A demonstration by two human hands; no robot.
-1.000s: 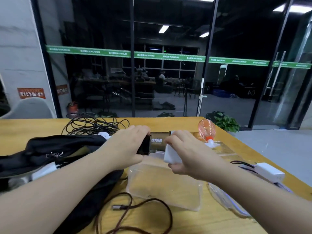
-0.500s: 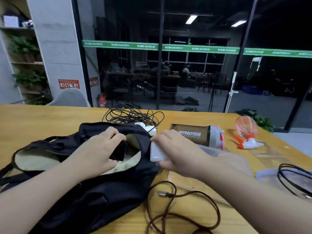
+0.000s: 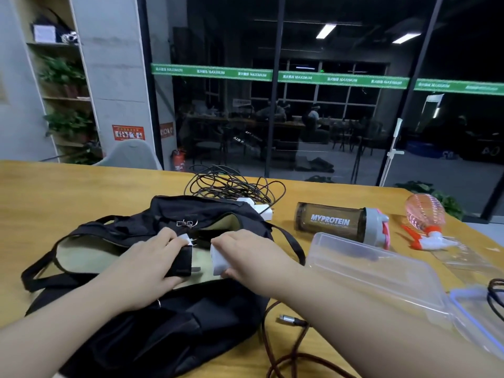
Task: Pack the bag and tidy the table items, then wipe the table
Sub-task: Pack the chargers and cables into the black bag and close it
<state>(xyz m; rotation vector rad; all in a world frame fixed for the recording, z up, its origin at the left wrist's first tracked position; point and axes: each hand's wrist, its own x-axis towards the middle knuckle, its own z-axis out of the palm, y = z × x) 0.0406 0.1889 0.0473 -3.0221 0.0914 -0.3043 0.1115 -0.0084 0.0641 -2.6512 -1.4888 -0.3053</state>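
A black bag [image 3: 169, 331] with a pale lining lies open on the wooden table [image 3: 68, 186]. Over its mouth my left hand [image 3: 147, 266] grips a black charger [image 3: 181, 261] with its prongs pointing right. Beside it my right hand [image 3: 251, 257] holds a white charger [image 3: 219, 259] at the bag's opening. Another white plug [image 3: 186, 238] shows just above my left fingers.
A coiled dark cable [image 3: 234, 185] and a white adapter [image 3: 261, 210] lie behind the bag. A dark shaker bottle [image 3: 335, 221] lies on its side, a pink spray bottle [image 3: 426, 214] further right. A clear plastic box [image 3: 381, 276] sits at right. A brown cable [image 3: 289, 347] trails in front.
Both hands carried the black and white chargers left from above the clear box to the bag's opening and lowered them into it. The view swung left with them.
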